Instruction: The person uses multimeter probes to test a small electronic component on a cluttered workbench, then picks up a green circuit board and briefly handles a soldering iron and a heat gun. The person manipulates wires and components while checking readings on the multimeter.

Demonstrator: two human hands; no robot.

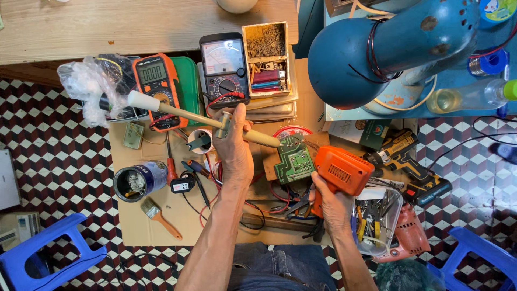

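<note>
My left hand [235,144] grips a long cream-coloured desoldering pump [177,114] near its middle, with the tip resting on a green circuit board [293,161]. The pump's white plunger end points up-left toward an orange digital multimeter [155,81]. My right hand [329,202] holds an orange soldering gun [344,170] by its handle, the nose against the board's right edge. The board lies on a cardboard sheet [134,223] over the patterned tile floor.
A black analog multimeter [223,67] and a box of small parts [265,56] lie beyond the board. A blue lamp [388,48] hangs at upper right. A metal can [137,180], a brush [159,215], a yellow-black cordless drill [412,164] and a clear tool tub [377,215] surround the work.
</note>
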